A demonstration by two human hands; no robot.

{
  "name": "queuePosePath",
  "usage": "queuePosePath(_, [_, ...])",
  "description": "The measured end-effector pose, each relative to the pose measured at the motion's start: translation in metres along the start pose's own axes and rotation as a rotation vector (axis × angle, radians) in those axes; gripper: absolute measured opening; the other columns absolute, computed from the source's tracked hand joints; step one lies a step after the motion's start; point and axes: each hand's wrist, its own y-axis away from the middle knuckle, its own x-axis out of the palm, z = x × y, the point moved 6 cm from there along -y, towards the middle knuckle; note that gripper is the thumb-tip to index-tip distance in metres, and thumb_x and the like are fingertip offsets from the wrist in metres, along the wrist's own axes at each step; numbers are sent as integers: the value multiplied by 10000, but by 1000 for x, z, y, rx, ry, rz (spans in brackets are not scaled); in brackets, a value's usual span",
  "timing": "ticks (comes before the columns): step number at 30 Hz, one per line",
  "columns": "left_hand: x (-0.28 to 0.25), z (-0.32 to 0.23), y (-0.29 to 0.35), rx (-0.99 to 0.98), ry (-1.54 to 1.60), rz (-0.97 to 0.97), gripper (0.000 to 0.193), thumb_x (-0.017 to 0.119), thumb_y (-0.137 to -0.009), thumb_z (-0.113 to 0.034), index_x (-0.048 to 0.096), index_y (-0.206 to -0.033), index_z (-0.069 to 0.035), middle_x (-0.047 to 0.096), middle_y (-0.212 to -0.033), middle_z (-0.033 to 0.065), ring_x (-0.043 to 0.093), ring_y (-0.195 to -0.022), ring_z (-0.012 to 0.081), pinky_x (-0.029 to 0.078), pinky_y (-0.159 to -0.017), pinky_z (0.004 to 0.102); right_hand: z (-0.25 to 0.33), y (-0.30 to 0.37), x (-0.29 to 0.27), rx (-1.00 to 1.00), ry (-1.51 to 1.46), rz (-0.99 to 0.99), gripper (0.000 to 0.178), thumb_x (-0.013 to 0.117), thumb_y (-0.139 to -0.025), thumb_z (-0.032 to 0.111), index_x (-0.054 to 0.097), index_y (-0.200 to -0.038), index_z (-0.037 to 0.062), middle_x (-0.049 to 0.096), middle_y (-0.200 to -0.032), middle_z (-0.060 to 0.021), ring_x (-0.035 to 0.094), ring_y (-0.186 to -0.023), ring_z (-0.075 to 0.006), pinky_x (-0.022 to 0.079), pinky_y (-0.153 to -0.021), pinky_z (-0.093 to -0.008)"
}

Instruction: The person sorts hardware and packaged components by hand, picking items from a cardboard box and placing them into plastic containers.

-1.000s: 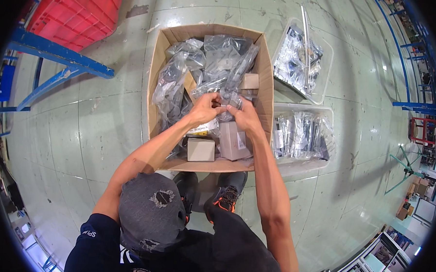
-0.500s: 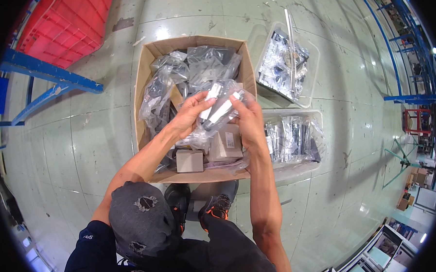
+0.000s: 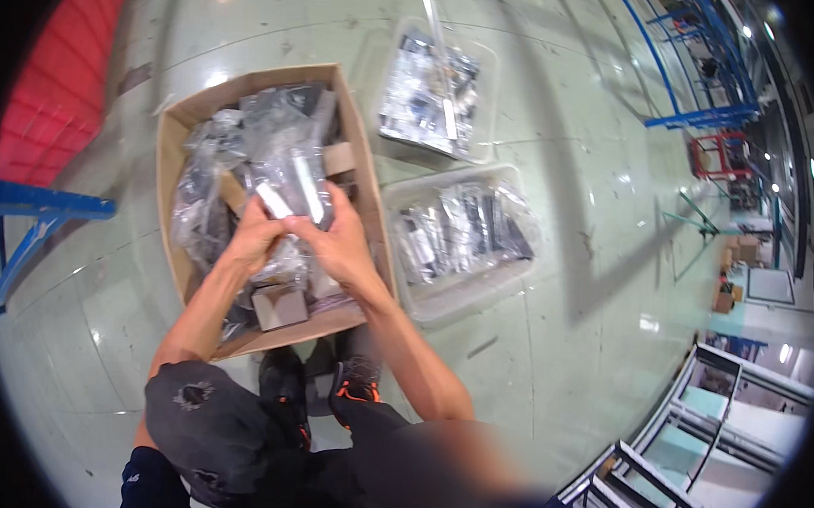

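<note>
Over the cardboard box (image 3: 360,175), my two hands hold a clear plastic bag (image 3: 294,172) with dark parts in it. Two long white strips show on these parts. My left hand (image 3: 253,240) grips the bag's near left side, fingers closed. From the right, my right hand (image 3: 342,249) pinches it, the thumb reaching toward the left hand. Beneath them the box is filled with more bagged dark parts (image 3: 207,164), and a small brown carton (image 3: 280,308) lies at its near end. What exactly the bagged parts are, I cannot make out.
Right of the box stand two translucent plastic bins: the nearer one (image 3: 464,297) holds bagged parts, the farther one (image 3: 487,94) silvery packets and a long white bar (image 3: 438,60). A red crate (image 3: 65,85) and a blue metal frame (image 3: 50,202) are at the left.
The view has swung, so the box, bins and crate sit farther left. Both hands still hold the bag; its white strips have spread into a V, and the hands have come closer together.
</note>
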Motion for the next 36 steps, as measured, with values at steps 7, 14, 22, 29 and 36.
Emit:
queuePosePath(7, [41,-9,4,-41,29,157,499,732,-709,56,530,-1159,-19,636,-1034,58,631,-925,160,518,-804,304,15,22,-33,-68,153,45,377,716,-762,68,578,-1106,-1,663,-972,-86,625,-871,-159,495,-772,-304])
queuePosePath(14, [32,-2,5,-114,138,203,363,628,-877,-196,545,-1179,-12,642,-999,49,631,-910,140,495,-854,323,13,41,-35,58,19,-83,357,676,-806,5,526,-1130,-19,649,-994,-72,621,-880,-124,510,-767,-272])
queuePosePath(22, [21,-12,-8,-86,402,140,510,447,-931,-457,542,-1201,-35,594,-1057,44,582,-842,143,478,-734,267,38,57,-80,48,-434,-252,348,629,-854,22,481,-1169,34,622,-1038,-88,621,-894,-162,539,-752,-313])
queuePosePath(29, [-11,12,-16,-175,585,-128,436,561,-884,-396,558,-1130,-37,585,-1013,45,578,-818,170,516,-712,272,-10,54,-155,127,-954,-561,287,612,-868,46,503,-1125,-21,586,-1039,-146,623,-914,-232,562,-715,-299])
queuePosePath(36, [-14,18,-16,-221,535,-166,407,581,-875,-376,564,-1112,-46,574,-1020,40,564,-843,166,509,-723,265,-69,71,-196,189,-968,-818,263,609,-864,23,507,-1091,-64,565,-1039,-155,618,-918,-254,559,-671,-299])
